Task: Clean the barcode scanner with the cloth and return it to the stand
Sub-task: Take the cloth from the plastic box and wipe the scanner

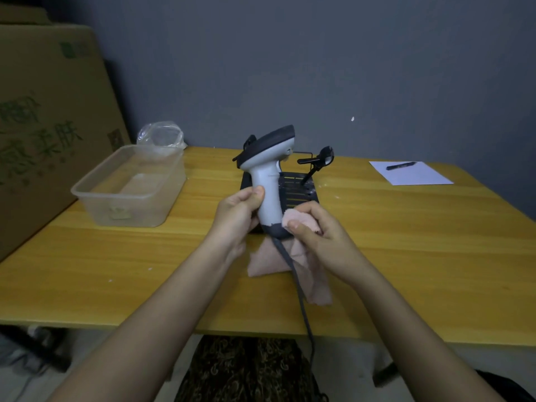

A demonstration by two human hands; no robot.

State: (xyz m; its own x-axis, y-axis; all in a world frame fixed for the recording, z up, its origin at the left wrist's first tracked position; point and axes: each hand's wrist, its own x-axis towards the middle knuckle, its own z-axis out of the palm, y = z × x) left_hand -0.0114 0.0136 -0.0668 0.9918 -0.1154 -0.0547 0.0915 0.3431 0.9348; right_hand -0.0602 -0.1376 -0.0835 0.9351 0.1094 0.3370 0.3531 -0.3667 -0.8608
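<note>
Orientation of the white-and-dark-grey pistol-grip barcode scanner (268, 181) governs the coming move; its long axis runs near vertical, handle down and head up, with a slight lean of the head toward the far left; the dark scan face points up and to the left, away from the person. Scanner position: held clear of the yellow wooden table (406, 242), directly in front of and above the black slotted stand (295, 188), whose base lies just behind the handle; the stand's black cradle arm (317, 162) rises to the right of the scanner head and stands apart from it.

Left hand (235, 216): closed round the mid handle from the left, thumb pressed on the near face; this hand carries the weight. Right hand (313, 227): pinching a bunched fold of the pale pink fabric cloth (298, 219) against the lower right of the handle, just above the dark grey end cap; the rest of the cloth hangs down to the table below. The grey cable (298, 288) leaves the handle base and runs toward the person over the table edge.

Judgement: wiping is in progress at the lower handle; the head appears not yet covered by the cloth. For the return, the left hand is the holder; the scanner would need to travel back and to the right, head toward the cradle arm; the trailing cable could snag on the stand base.
</note>
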